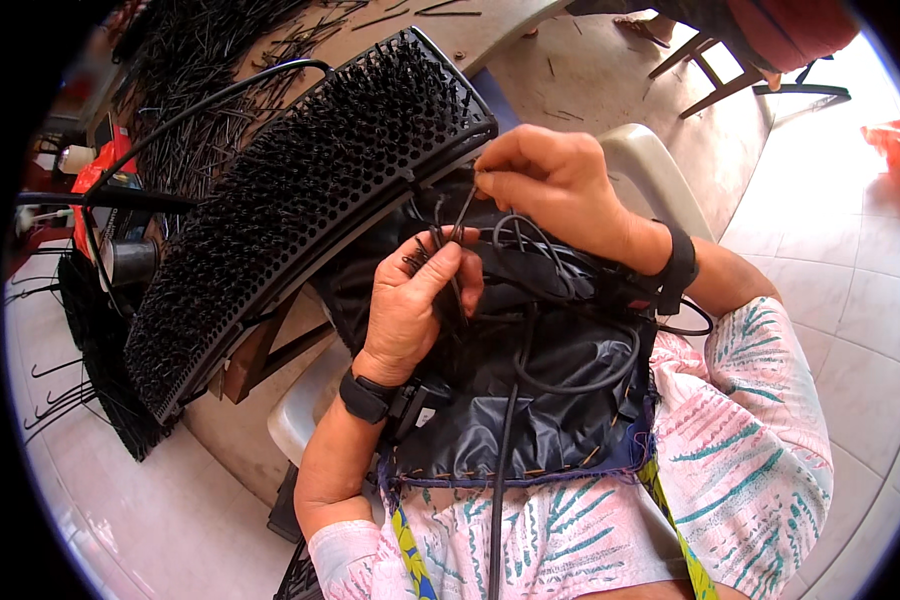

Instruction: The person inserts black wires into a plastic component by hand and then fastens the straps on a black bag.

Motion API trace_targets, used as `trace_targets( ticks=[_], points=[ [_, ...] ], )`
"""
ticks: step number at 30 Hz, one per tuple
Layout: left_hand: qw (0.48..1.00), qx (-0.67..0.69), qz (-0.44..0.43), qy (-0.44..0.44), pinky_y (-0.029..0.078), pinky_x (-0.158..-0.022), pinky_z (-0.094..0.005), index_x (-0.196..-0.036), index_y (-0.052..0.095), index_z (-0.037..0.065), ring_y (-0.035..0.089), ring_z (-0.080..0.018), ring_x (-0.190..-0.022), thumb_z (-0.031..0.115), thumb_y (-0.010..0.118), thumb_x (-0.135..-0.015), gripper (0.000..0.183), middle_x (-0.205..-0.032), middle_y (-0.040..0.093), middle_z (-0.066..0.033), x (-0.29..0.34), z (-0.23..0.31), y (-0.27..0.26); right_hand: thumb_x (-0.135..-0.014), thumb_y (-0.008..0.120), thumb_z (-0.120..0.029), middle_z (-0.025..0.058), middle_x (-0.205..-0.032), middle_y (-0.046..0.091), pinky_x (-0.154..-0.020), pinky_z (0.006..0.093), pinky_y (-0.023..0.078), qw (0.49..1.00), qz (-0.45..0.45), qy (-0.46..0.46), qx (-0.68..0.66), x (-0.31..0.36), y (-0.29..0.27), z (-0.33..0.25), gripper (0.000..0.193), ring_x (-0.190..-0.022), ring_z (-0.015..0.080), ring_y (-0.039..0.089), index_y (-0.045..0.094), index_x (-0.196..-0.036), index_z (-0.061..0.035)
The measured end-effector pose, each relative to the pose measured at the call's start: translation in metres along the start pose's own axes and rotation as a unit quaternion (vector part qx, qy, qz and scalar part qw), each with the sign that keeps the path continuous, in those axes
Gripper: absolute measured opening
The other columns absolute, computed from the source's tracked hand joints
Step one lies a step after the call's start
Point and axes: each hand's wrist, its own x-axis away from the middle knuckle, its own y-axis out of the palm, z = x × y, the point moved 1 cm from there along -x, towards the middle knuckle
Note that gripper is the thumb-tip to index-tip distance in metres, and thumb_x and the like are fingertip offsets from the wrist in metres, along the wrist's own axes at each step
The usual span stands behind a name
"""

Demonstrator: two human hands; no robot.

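Nearest the camera, a black cable point(503, 470) ran down over a dark lap cover point(580, 420) with a stitched edge. Above it, both hands were closed on a thin dark strand point(467, 207), just beside the near edge of a curved black panel point(310, 180) bristling with tufts. The right hand point(565, 180) pinched its upper end between thumb and forefinger; the left hand point(405, 300) gripped it lower down, along with a small bundle point(412, 262) of similar pieces. The strand looked very light and fairly stiff, likely to slip if taken loosely, so a fingertip pinch near its end seemed the surest hold. The panel looked bulky and rigid, better taken by its rim than by the tufts. Loose dark pieces point(185, 130) lay heaped on the surface point(485, 42) behind it.
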Motion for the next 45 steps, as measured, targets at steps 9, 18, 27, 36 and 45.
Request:
trace_targets(
  ticks=[9, 18, 27, 36, 45],
  points=[
    [0.988, 0.153, 0.006, -0.023, 0.035, -0.048, -0.0229, -0.094, 0.055, 0.006, 0.044, -0.0123, -0.054, 0.013, 0.052, -0.086, 0.011, -0.069, 0.051, -0.0051, -0.001, -0.001, -0.009, -0.078, 0.057, 0.002, 0.0034, -0.076, 0.061, -0.057, 0.0167, 0.045, 0.974, 0.073, 0.163, -0.137, -0.006, -0.02, 0.014, 0.009, -0.065, 0.0053, 0.055, 0.058, -0.087, 0.0026],
    [0.99, 0.136, 0.02, -0.041, 0.035, -0.048, -0.0226, -0.094, 0.054, 0.006, 0.044, -0.0118, -0.054, 0.014, 0.052, -0.086, 0.012, -0.069, 0.051, -0.0045, -0.002, 0.0, -0.006, -0.074, 0.06, 0.004, 0.0059, -0.075, 0.061, -0.061, 0.0184, 0.046, 0.986, 0.136, -0.019, 0.094, -0.029, -0.029, 0.027, 0.012, -0.067, 0.0088, 0.058, 0.058, -0.085, 0.0029],
    [0.991, 0.119, 0.026, -0.053, 0.039, -0.052, -0.0232, -0.095, 0.056, 0.007, 0.047, -0.0111, -0.063, 0.013, 0.056, -0.083, 0.013, -0.074, 0.052, -0.0018, -0.001, 0.002, -0.006, -0.069, 0.06, 0.006, 0.0106, -0.073, 0.059, -0.056, 0.0219, 0.045, 0.961, 0.112, -0.171, 0.186, -0.036, -0.028, 0.03, 0.012, -0.061, 0.0182, 0.058, 0.057, -0.08, 0.0028],
    [0.995, 0.079, 0.042, -0.052, 0.041, -0.053, -0.0242, -0.097, 0.054, 0.003, 0.049, -0.0128, -0.059, 0.01, 0.053, -0.084, 0.015, -0.074, 0.054, -0.0047, -0.001, 0.002, -0.002, -0.071, 0.057, 0.001, 0.0136, -0.071, 0.055, -0.058, 0.034, 0.045, 0.984, 0.008, -0.133, 0.119, -0.049, -0.008, 0.065, 0.009, -0.065, 0.0301, 0.056, 0.055, -0.08, 0.0016],
    [0.998, 0.066, -0.002, -0.01, 0.044, -0.056, -0.026, -0.098, 0.054, 0.002, 0.053, -0.0145, -0.063, 0.009, 0.055, -0.083, 0.017, -0.076, 0.056, -0.0057, -0.004, -0.004, -0.009, -0.072, 0.061, -0.005, 0.0132, -0.067, 0.059, -0.055, 0.0289, 0.045, 0.989, -0.079, -0.027, 0.12, -0.029, 0.001, 0.044, 0.013, -0.06, 0.0213, 0.058, 0.057, -0.082, 0.0022]
  ],
)
